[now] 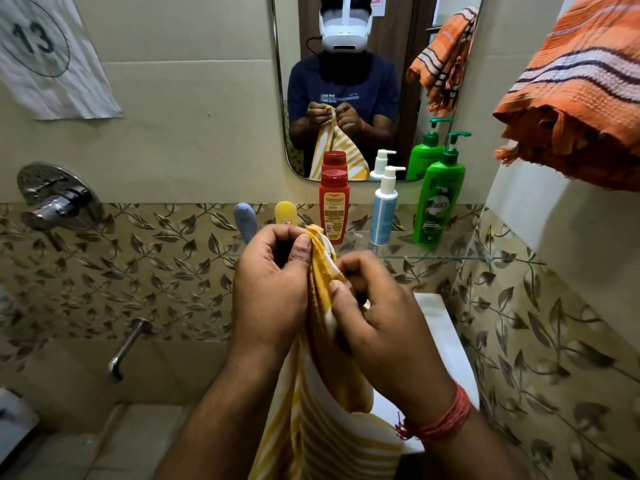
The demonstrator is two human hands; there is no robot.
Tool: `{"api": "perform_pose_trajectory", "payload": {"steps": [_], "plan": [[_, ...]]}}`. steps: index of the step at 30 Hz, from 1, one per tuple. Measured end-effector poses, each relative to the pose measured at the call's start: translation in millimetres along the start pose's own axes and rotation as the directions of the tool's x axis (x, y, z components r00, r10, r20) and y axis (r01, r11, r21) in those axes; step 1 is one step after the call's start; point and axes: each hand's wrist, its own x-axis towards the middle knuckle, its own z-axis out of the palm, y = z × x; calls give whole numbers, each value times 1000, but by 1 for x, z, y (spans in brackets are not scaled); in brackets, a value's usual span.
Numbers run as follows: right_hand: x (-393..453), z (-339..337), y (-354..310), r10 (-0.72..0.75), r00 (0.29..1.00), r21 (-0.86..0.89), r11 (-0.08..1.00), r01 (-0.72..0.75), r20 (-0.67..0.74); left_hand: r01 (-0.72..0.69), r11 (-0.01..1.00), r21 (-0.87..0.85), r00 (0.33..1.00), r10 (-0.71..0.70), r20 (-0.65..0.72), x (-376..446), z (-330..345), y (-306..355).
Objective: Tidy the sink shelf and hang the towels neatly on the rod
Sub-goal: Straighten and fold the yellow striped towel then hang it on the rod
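Head view: both hands, left [273, 289] and right [377, 323], pinch the yellow-striped towel [311, 427] (fingers curled round its top edge).

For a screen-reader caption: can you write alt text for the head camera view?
Both hands, left hand and right hand, pinch the top edge of a yellow-and-white striped towel before a glass shelf holding a red bottle, white pump bottle and green pump bottle; an orange striped towel hangs upper right.

Two towels [311, 393] [581, 98], five bottles [334, 206] [383, 206] [439, 199] [245, 221] [286, 213], two hands [273, 292] [384, 323].
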Motion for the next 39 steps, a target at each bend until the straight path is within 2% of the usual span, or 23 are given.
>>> {"api": "perform_pose_trajectory", "payload": {"steps": [4, 8, 12, 14, 18, 21, 23, 27, 33, 36, 39], "plan": [[-4, -3, 6, -13, 987, -105, 994, 30, 163, -5, 1000, -4, 999, 5, -53, 1, -8, -3], [-7, -10, 17, 50, 939, -162, 987, 7, 341, 3, 994, -112, 981, -25, -193, 7, -15, -6], [-16, -23, 33, 201, 796, -315, 949, -14, 571, -53, 973, -227, 928, -36, -370, 17, -27, -1], [-24, -30, 42, 288, 741, -412, 911, -17, 607, -83, 962, -258, 895, -42, -444, 23, -38, -1], [-37, -49, 52, 394, 699, -525, 851, -32, 596, -120, 964, -238, 820, -39, -571, 30, -61, -5], [-40, -61, 56, 446, 710, -586, 808, -58, 545, -101, 967, -233, 799, -61, -599, 27, -70, -12], [-40, -66, 56, 418, 748, -623, 782, -8, 515, -82, 967, -240, 786, -85, -612, 25, -72, -18], [-44, -81, 46, 223, 865, -622, 773, 124, 449, -37, 954, -299, 753, -170, -636, 21, -83, -28], [-51, -110, 8, -81, 938, -499, 830, 250, 336, 12, 945, -325, 725, -232, -649, 19, -94, -40], [-51, -116, -4, -72, 951, -461, 862, 211, 300, 29, 938, -345, 725, -258, -639, 22, -95, -44], [-53, -119, -4, -19, 930, -485, 849, 209, 367, 42, 941, -335, 719, -261, -644, 21, -94, -45]]}}
